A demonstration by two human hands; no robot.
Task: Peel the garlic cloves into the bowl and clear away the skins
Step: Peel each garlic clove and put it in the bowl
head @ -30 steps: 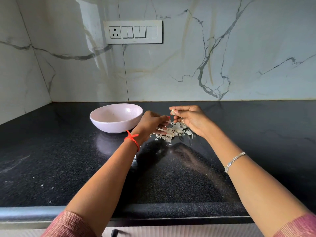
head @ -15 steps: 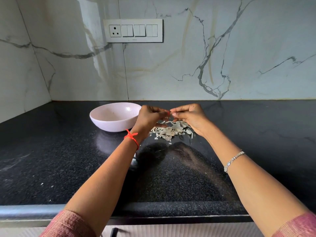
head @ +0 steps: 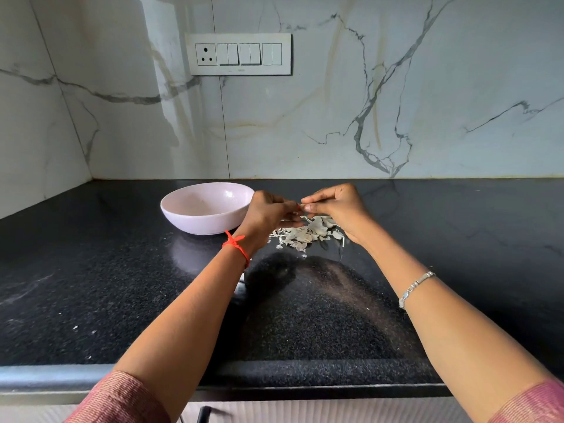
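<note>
Evidently peeling is under way: the left hand (head: pixel 270 212) and right hand (head: pixel 337 206) meet above the heap of skins (head: pixel 305 235) on the counter (head: pixel 91 270), both pinching 1 small pale garlic clove (head: pixel 302 206) between curled fingertips. The bowl (head: pixel 198 224) sits just left. Next, probably, strip the last skin and carry the clove left to the bowl.

Veined marble wall (head: pixel 396 87), switch panel (head: pixel 238 54), black counter (head: pixel 91 285)

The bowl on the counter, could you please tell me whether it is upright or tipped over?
Upright: the bowl sits on its base on the countertop, its rim level and opening upward.
</note>
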